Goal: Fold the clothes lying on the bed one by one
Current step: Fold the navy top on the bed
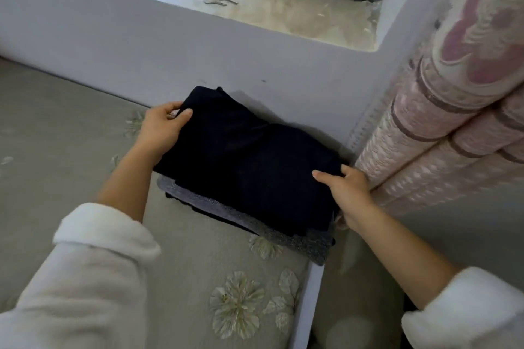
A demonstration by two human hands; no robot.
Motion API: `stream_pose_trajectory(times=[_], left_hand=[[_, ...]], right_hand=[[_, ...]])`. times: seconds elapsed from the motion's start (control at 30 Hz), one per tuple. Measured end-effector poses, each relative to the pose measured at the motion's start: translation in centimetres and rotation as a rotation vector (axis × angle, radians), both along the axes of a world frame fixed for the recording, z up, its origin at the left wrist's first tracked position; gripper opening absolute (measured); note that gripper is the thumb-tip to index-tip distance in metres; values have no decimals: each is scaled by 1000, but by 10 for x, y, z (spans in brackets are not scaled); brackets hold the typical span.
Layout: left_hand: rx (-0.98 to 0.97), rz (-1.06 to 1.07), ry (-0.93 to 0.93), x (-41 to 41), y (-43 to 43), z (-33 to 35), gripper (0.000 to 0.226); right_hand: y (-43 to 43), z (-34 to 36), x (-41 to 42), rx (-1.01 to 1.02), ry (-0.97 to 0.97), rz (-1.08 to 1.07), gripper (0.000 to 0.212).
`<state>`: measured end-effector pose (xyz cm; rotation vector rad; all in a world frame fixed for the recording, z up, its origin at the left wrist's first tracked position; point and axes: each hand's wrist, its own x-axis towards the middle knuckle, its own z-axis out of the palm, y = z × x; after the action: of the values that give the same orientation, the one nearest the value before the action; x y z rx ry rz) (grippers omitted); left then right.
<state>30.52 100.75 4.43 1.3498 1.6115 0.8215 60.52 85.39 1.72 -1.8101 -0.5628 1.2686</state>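
We find the fingers (pixel 184 115) of the left hand (pixel 163 127) pinching the far left corner of a folded dark garment (pixel 249 156), thumb on top. The right hand (pixel 344 193) grips the near right edge, one digit on top and the rest tucked beneath.

The garment sits on a small stack at the corner of the bed (pixel 71 150), close to the wall (pixel 141 45). The bed has a grey-green cover with pale embroidered flowers. Above the wall runs a dusty window sill (pixel 255 8) with small metal items (pixel 219 0) lying on it. To the right, a rolled pink patterned quilt (pixel 453 110) stands just beside the stack.

The garment is near-black, folded to a rough rectangle, with its surface smooth. Under it, a grey speckled fabric (pixel 283 232) juts out at the near edge.

We cannot determine the garment type or how many items are in the stack. The metal items are too small to identify. White fleece sleeves (pixel 85 278) are cut off by the frame.
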Motion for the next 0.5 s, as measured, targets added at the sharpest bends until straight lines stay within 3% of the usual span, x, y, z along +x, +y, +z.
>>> stream_pose_trajectory(times=[0.1,0.17,0.23,0.3,0.4,0.5], left_hand=[[-68,34,-47,-3,18,-19,27],[-163,75,-19,-4,21,-39,35],[-186,112,210,-5,16,-59,44],[-30,90,452,0,1,-71,48],[217,-74,702,16,-39,-86,44],[114,-195,797,26,-67,-107,49]], right_hand=[[8,-21,-2,-44,1,-53,30],[9,-36,-6,-110,-121,-42,22],[8,-48,-12,-219,-335,6,29],[4,-57,-19,-213,-569,99,49],[2,-58,-36,61,-914,426,61],[6,-66,-50,166,-950,873,65]])
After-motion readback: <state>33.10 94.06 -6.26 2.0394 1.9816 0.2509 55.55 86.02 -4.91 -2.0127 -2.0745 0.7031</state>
